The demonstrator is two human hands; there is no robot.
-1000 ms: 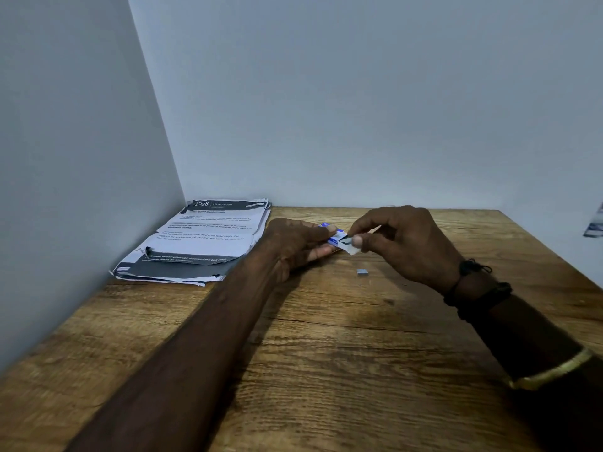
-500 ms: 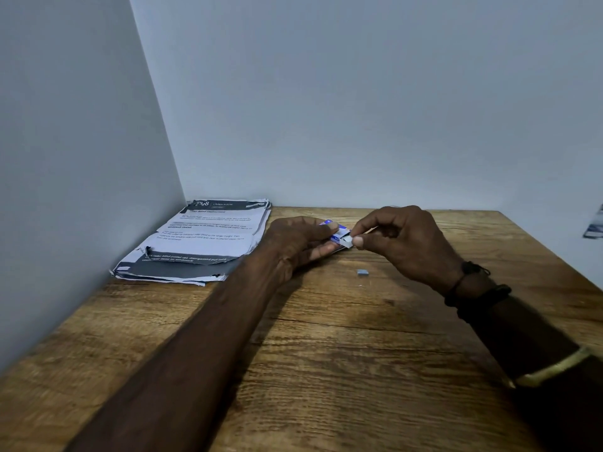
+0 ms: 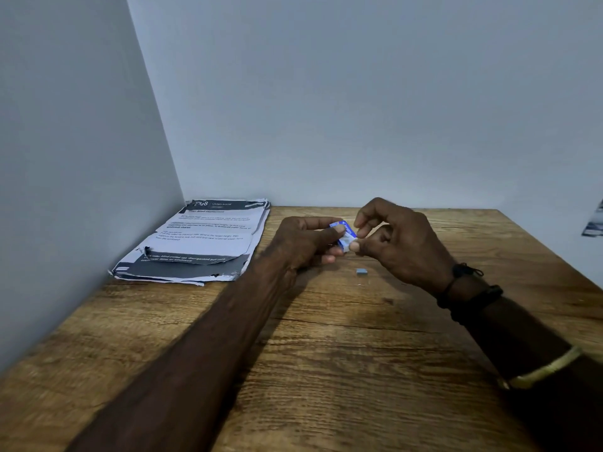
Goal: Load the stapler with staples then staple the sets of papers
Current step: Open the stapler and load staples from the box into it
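While left hand [image 3: 303, 243] grips staple box [image 3: 344, 234], right hand [image 3: 398, 243] pinches its end; contents hidden.

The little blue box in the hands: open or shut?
Cannot tell: the blue box is small and the fingertips of both hands cover its end.

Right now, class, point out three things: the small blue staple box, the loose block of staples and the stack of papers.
Staple box [image 3: 343, 234], head view, on its blue-and-white face.
Staples [image 3: 361, 272], head view, on the block's top.
Papers [image 3: 208, 236], head view, on the top sheet's middle.
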